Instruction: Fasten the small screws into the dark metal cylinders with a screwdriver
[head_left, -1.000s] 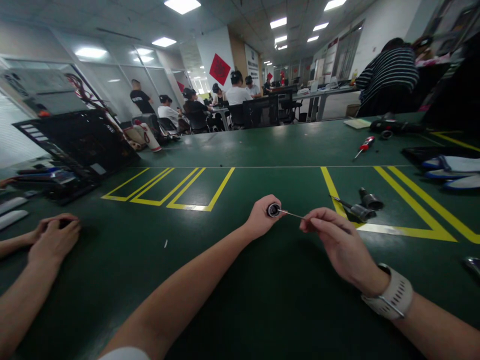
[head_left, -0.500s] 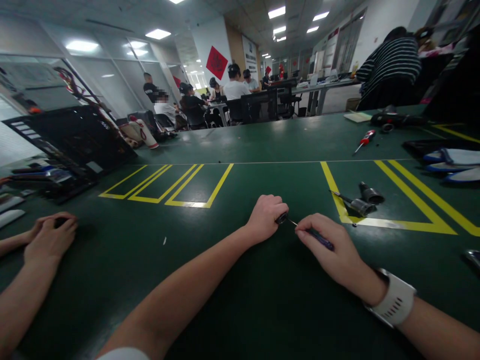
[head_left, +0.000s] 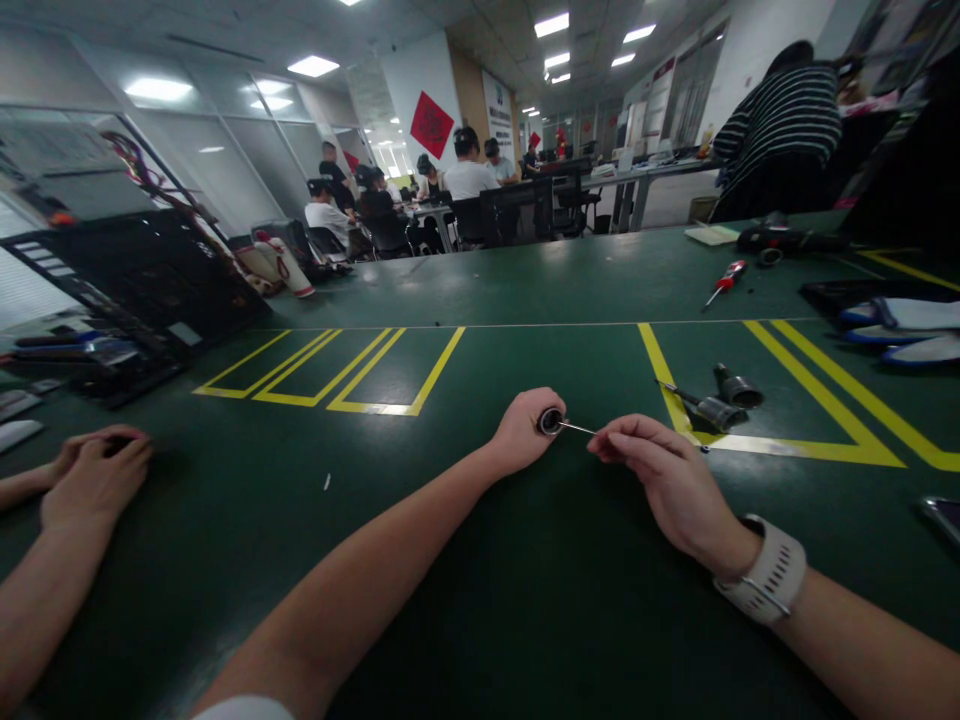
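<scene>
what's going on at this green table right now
A person's left hand grips a small dark cylindrical part, its round end showing. The right hand holds a thin metal shaft that reaches to that end; whether its tip is inside can't be told. Two more metal cylindrical parts lie to the right within a yellow tape outline, and a red-handled screwdriver lies farther back. At the left edge are another person's hands.

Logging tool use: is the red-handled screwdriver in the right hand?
No, the red-handled screwdriver lies on the green table, well apart from the right hand.
</scene>
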